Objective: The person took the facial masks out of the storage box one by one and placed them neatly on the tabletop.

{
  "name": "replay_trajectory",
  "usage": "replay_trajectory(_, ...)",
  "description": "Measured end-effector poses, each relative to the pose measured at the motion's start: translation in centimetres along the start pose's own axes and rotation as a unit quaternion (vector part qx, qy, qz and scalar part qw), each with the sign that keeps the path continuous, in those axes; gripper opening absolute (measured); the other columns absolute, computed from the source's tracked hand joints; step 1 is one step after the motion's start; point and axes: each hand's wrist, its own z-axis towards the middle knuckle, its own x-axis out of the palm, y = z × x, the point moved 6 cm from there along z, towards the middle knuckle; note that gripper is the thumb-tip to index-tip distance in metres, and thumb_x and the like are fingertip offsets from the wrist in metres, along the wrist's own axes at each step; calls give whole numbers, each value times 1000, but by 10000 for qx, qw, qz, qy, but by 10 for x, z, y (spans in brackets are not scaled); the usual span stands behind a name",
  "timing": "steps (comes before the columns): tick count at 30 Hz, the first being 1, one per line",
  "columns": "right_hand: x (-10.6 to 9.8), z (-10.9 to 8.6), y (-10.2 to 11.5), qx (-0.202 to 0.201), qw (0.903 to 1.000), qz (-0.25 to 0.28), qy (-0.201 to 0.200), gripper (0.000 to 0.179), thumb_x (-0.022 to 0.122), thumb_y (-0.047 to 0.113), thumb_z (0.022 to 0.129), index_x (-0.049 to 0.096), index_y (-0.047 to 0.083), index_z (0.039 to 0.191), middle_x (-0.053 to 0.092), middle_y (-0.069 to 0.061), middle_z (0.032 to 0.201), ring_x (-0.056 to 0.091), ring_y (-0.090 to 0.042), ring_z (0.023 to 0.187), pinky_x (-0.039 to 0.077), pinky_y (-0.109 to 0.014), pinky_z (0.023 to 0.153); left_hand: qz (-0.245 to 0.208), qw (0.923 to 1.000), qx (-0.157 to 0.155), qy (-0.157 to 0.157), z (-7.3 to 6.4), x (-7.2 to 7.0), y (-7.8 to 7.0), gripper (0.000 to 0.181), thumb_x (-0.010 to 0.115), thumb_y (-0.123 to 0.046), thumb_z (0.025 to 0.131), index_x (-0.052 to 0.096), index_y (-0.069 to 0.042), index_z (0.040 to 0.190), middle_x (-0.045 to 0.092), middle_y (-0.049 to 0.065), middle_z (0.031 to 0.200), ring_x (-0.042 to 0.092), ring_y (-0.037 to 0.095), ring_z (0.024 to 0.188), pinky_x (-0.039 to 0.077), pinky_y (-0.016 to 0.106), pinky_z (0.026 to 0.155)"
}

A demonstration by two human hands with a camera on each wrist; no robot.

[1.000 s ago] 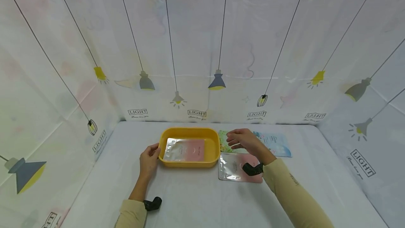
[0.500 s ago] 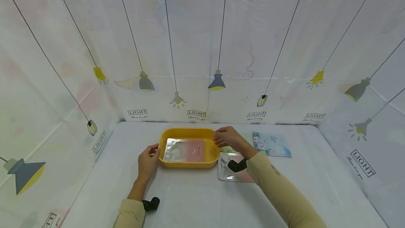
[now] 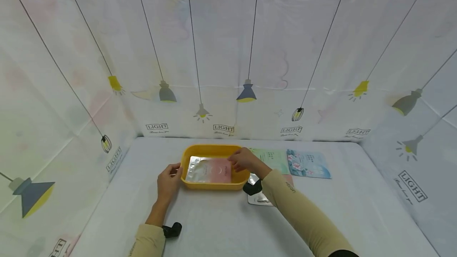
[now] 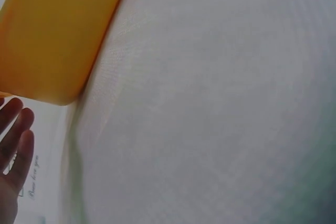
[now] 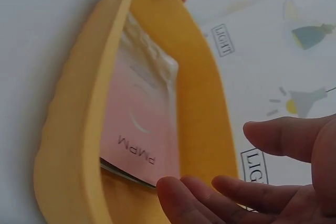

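Note:
My left hand point(image 3: 167, 182) rests at the left end of the yellow tray point(image 3: 214, 186), its fingertips touching the rim. Fairly straight fingers point(image 4: 20, 153) show beside the tray's outer wall in the left wrist view. Inside the tray lies a pink and silver sachet point(image 3: 208, 169), marked PMPM, a dark edge showing beneath it. Over the tray's right end hovers my right hand point(image 3: 246, 160), close to the sachet's pink end. In the right wrist view, the right thumb and fingers point(image 5: 184, 205) are spread apart with nothing held between them.
Right of the tray lie a green sachet point(image 3: 273, 158), a blue floral sachet point(image 3: 309, 164) and another pink and silver sachet point(image 3: 260, 198), partly hidden by the right forearm. A white cloth covers the table point(image 3: 214, 225); a printed curtain point(image 3: 221, 50) rises behind.
My right hand has moved left from above the green sachet, past the tray's right rim, to over the tray. The left hand has stayed at the tray's left end.

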Motion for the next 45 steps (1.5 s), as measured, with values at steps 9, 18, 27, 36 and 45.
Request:
replay_trajectory(9,11,3,-3,148,9966,-748,-320,23,67,18,89,64,-3,99,63,-17,90,61,-26,72,60,-39,74,-196,9998,73,39,-1,3,1,26,64,-23,94,69,-5,112,73,13,106,68,26,90,50,12,70)
replay_trajectory(18,17,9,-7,708,9904,-1124,-385,25,69,20,89,61,0,102,63,-15,95,63,-27,77,59,-37,75,-209,9998,-21,-25,-1,3,0,26,63,-23,94,69,-6,113,72,12,108,68,25,90,49,11,70)
replay_trajectory(27,17,10,-6,732,9892,-1124,-588,23,71,16,86,63,-1,99,62,-13,89,65,-29,77,59,-36,75,-198,9997,-119,-113,-1,3,2,25,64,-21,93,70,-6,112,73,12,106,68,23,88,49,11,69)
replay_trajectory(36,20,20,-17,749,9924,423,-880,25,65,5,88,63,-7,109,67,-18,98,69,-30,82,59,-41,82,-207,9996,-35,-178,-2,2,2,23,64,-19,93,70,-6,111,74,12,103,68,20,85,50,13,66)
replay_trajectory(45,28,20,-18,794,9934,512,-647,16,67,2,85,69,-5,99,71,-15,89,69,-25,71,61,-35,72,-254,9995,-137,-99,-2,2,2,23,65,-20,93,70,-6,111,74,12,105,68,25,88,50,14,66)
